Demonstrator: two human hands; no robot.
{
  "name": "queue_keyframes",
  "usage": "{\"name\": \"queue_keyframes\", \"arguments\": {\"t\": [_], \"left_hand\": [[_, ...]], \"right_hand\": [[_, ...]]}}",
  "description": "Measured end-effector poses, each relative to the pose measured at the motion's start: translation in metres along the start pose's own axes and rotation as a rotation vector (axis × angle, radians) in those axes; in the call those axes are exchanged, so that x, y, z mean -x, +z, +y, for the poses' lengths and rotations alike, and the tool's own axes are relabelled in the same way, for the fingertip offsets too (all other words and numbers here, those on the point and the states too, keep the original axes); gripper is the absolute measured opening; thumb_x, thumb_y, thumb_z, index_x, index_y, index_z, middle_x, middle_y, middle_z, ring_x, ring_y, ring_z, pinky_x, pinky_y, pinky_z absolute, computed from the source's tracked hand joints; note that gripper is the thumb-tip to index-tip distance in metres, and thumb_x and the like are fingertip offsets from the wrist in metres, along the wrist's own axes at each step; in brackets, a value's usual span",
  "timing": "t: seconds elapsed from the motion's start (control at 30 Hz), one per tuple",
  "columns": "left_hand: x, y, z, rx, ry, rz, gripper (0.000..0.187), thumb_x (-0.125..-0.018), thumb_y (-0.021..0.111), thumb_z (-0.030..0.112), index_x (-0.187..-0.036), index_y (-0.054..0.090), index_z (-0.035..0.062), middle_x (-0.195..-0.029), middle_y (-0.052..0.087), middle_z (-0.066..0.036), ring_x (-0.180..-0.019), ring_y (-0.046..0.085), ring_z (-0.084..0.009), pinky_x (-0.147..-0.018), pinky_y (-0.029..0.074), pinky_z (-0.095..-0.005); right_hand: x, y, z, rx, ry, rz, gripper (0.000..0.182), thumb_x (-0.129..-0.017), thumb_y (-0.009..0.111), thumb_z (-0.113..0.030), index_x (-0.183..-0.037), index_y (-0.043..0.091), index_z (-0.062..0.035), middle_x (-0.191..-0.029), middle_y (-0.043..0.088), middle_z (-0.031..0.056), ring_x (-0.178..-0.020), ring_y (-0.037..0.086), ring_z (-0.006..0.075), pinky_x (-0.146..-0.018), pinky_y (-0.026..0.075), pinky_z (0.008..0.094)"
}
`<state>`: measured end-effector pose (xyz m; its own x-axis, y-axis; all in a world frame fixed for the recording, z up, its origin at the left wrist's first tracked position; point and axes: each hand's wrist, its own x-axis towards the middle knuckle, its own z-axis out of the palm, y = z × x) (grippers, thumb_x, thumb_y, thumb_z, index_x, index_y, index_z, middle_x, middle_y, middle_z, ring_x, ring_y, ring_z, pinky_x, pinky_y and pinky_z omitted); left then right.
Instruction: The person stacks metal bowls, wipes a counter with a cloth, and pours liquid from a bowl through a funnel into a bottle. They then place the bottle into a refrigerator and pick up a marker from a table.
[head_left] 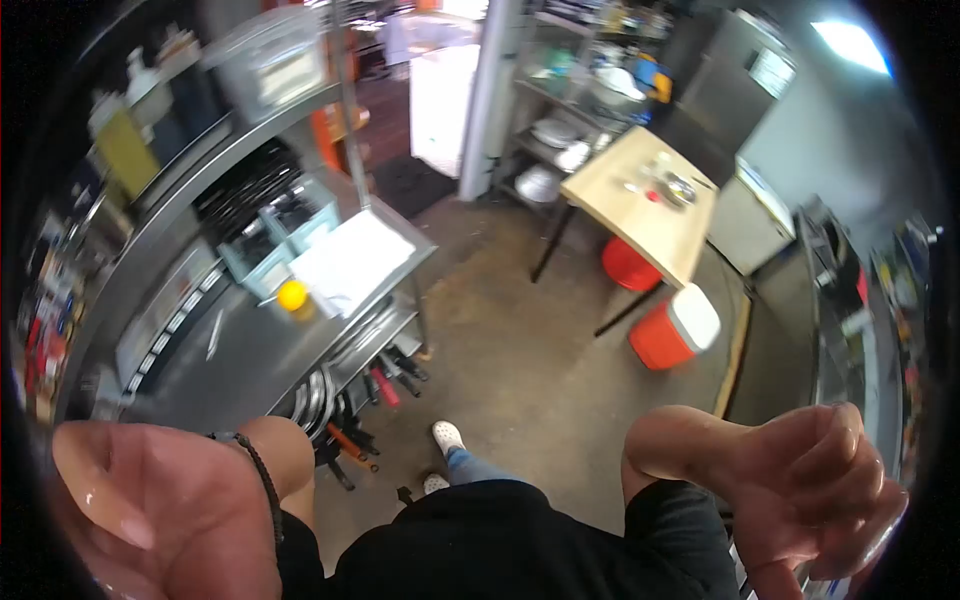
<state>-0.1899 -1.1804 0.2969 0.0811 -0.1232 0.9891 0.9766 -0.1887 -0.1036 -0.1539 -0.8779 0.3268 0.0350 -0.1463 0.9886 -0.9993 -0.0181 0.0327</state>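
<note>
Near the camera at the lower left is my left hand point(165, 510), palm showing, with a dark braided band on its wrist. Its thumb bends across the palm, and its other fingers run out of view at the frame's dark edge. My right hand point(820, 495) is raised at the lower right, its fingers curled loosely and apart, with nothing visible in it. Both hands look wet. The steel counter point(240, 350) lies beyond my left hand, bearing white papers point(355, 258), a yellow round object point(292, 295) and grey-blue bins point(270, 250) of dark utensils.
A wooden table point(640, 200) with a metal bowl point(679, 189) stands ahead on the right, near a red and white cooler point(672, 330) and a red bucket point(628, 264). Pan handles point(385, 385) stick out below the counter. Metal shelves point(550, 150) stand behind.
</note>
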Motion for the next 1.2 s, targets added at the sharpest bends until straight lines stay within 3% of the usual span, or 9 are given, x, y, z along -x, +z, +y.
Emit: {"name": "queue_keyframes", "arguments": {"t": [0.3, 0.37, 0.4, 0.5, 0.63, 0.7, 0.97, 1.1, 1.2], "left_hand": [[-0.017, 0.157, -0.040, 0.159, 0.141, 0.198, 0.040, -0.078, 0.051, 0.056, -0.074, 0.063, 0.0188, -0.065, 0.056, 0.000, -0.066, 0.052, -0.0121, -0.070, 0.038, -0.0335], [-0.010, 0.188, -0.042, 0.149, 0.164, 0.268, 0.040, -0.079, 0.052, 0.054, -0.072, 0.063, 0.0164, -0.063, 0.056, 0.001, -0.063, 0.053, -0.0110, -0.068, 0.039, -0.0338], [0.004, 0.203, -0.043, 0.173, 0.178, 0.278, 0.040, -0.079, 0.052, 0.054, -0.072, 0.063, 0.0164, -0.063, 0.056, 0.001, -0.063, 0.053, -0.0110, -0.068, 0.039, -0.0338], [0.038, 0.264, -0.047, 0.442, -0.084, 0.649, 0.019, -0.072, 0.060, 0.026, -0.059, 0.055, 0.0135, -0.055, 0.044, 0.006, -0.057, 0.043, -0.0021, -0.057, 0.033, -0.0187], [0.035, 0.378, -0.060, 0.713, 0.115, -0.048, 0.028, -0.089, 0.035, 0.043, -0.081, 0.051, 0.0207, -0.073, 0.040, 0.009, -0.075, 0.039, -0.0046, -0.077, 0.034, -0.0310], [0.037, 0.422, -0.060, 0.925, -0.017, -0.027, 0.016, -0.086, 0.044, 0.031, -0.082, 0.054, 0.0191, -0.063, 0.039, 0.009, -0.058, 0.039, -0.0040, -0.060, 0.035, -0.0214], [0.062, 0.526, -0.108, 1.492, 0.060, 0.024, 0.014, -0.078, 0.050, 0.002, -0.071, 0.060, 0.0104, -0.060, 0.049, 0.004, -0.050, 0.047, -0.0059, -0.044, 0.037, -0.0199], [0.108, 0.560, -0.160, 1.514, 0.062, -0.233, 0.017, -0.087, 0.051, 0.020, -0.079, 0.061, 0.0082, -0.067, 0.056, -0.002, -0.057, 0.055, -0.0150, -0.053, 0.046, -0.0290], [0.173, 0.620, -0.202, 1.392, -0.191, -0.384, 0.025, -0.072, 0.068, 0.026, -0.057, 0.060, 0.0089, -0.045, 0.035, 0.002, -0.038, 0.035, -0.0079, -0.038, 0.028, -0.0219]], "right_hand": [[-0.010, -0.102, -0.104, 0.323, -0.065, -0.097, 0.022, -0.083, 0.055, -0.037, -0.105, 0.058, -0.0368, -0.082, 0.038, -0.0105, -0.056, 0.032, 0.0076, -0.050, 0.023, 0.0230], [-0.008, -0.121, -0.114, 0.406, -0.177, 0.259, 0.015, -0.066, 0.066, -0.007, -0.058, 0.058, -0.0158, -0.053, 0.044, -0.0054, -0.041, 0.037, 0.0048, -0.038, 0.023, 0.0203], [-0.006, -0.144, -0.133, 0.525, -0.004, -0.097, 0.024, -0.083, 0.053, -0.043, -0.106, 0.057, -0.0371, -0.083, 0.037, -0.0103, -0.056, 0.031, 0.0083, -0.051, 0.023, 0.0237], [0.014, -0.194, -0.142, 0.465, -0.066, 0.024, 0.027, -0.081, 0.053, -0.048, -0.104, 0.058, -0.0333, -0.082, 0.038, -0.0093, -0.055, 0.030, 0.0084, -0.052, 0.023, 0.0243], [0.033, -0.264, -0.162, 0.426, 0.226, -0.120, 0.019, -0.081, 0.055, -0.040, -0.087, 0.058, -0.0229, -0.054, 0.035, -0.0055, -0.041, 0.023, 0.0071, -0.041, 0.019, 0.0261], [0.058, -0.313, -0.154, -0.078, 0.086, -0.116, 0.037, -0.060, 0.047, 0.009, -0.044, 0.020, -0.0114, -0.038, 0.029, 0.0008, -0.033, 0.031, 0.0113, -0.034, 0.026, 0.0244], [0.080, -0.396, -0.139, -0.162, -0.010, -0.095, 0.028, -0.066, 0.049, 0.006, -0.046, 0.041, -0.0110, -0.038, 0.035, -0.0036, -0.028, 0.026, 0.0062, -0.034, 0.012, 0.0215], [0.108, -0.448, -0.153, 0.213, 0.320, -0.260, 0.021, -0.076, 0.053, -0.012, -0.055, 0.048, -0.0107, -0.049, 0.040, -0.0009, -0.039, 0.036, 0.0127, -0.038, 0.023, 0.0275], [0.148, -0.495, -0.128, 0.474, 0.517, -0.238, 0.012, -0.077, 0.058, -0.013, -0.075, 0.064, -0.0030, -0.054, 0.049, 0.0044, -0.040, 0.039, 0.0131, -0.035, 0.027, 0.0297]]}}
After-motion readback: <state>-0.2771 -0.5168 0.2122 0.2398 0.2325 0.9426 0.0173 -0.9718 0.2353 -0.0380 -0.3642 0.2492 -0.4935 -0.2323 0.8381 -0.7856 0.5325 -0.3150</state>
